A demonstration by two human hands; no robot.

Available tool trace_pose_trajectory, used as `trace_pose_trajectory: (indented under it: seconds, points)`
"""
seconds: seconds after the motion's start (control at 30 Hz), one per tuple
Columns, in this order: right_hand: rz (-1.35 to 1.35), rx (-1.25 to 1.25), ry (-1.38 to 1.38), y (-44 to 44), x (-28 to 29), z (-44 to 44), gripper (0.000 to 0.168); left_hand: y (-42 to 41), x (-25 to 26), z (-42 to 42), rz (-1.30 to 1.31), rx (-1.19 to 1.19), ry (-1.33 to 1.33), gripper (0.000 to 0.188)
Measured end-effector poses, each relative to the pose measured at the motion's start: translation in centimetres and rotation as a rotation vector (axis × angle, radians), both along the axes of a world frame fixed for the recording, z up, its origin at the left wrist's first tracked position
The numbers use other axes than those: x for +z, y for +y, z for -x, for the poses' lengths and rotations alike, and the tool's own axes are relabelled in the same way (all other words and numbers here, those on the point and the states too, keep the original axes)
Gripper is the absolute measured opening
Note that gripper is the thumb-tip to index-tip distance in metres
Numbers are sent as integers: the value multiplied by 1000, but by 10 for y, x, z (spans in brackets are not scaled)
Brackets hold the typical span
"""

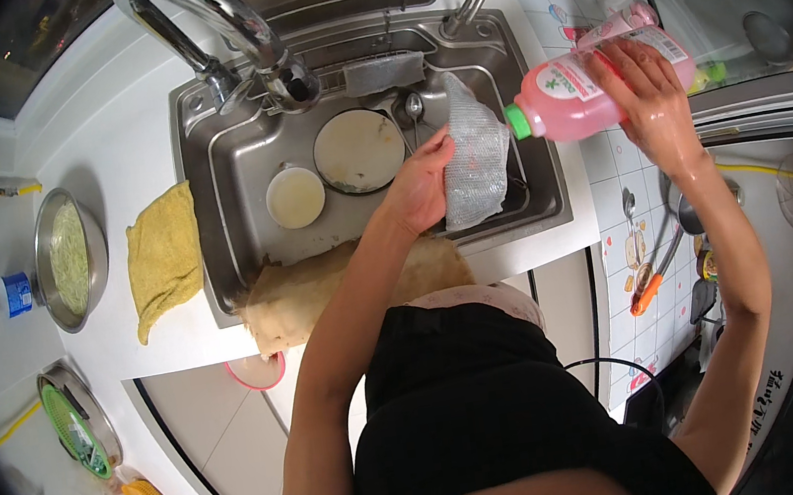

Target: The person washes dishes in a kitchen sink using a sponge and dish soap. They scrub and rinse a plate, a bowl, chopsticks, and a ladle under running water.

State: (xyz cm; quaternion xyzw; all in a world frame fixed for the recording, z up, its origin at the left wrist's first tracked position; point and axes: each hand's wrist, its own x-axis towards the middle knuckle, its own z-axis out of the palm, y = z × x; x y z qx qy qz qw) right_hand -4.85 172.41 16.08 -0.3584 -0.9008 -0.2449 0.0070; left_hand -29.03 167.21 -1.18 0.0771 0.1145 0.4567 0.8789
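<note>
My left hand [426,185] holds a silvery mesh dishcloth [475,162] over the right part of the stainless steel sink [240,144]. In my right hand [646,90] is a bottle of pink dish soap [571,89], tipped sideways with its green cap [517,121] close to the cloth. A faint pink patch shows on the mesh. Below the faucet, a white round plate [359,149] and a small white bowl [295,198] lie in the basin. A metal spoon [413,107] rests beside the plate, partly hidden by the cloth.
A chrome faucet [288,81] arches over the basin's back left. Another grey cloth [385,73] hangs at the rear rack. Left of the sink are a yellow towel [165,259] and a steel bowl [71,260] of pale green shreds. A brownish cloth [356,283] drapes the front edge.
</note>
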Motion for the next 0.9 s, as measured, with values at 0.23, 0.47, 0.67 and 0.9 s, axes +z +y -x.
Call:
trace_pose_trajectory:
  seconds: [0.23, 0.47, 0.67, 0.9]
  points:
    - [138, -95, 215, 0, -20, -15, 74, 7, -10, -10, 6, -7, 36, 35]
    - [586, -345, 1255, 28, -99, -47, 53, 14, -12, -11, 38, 13, 52, 36]
    - [480, -359, 1997, 114, -166, -45, 47, 24, -32, -7, 100, 52, 58, 35]
    - [123, -335, 2044, 199, -228, -63, 57, 32, -61, 0, 175, 100, 204, 39]
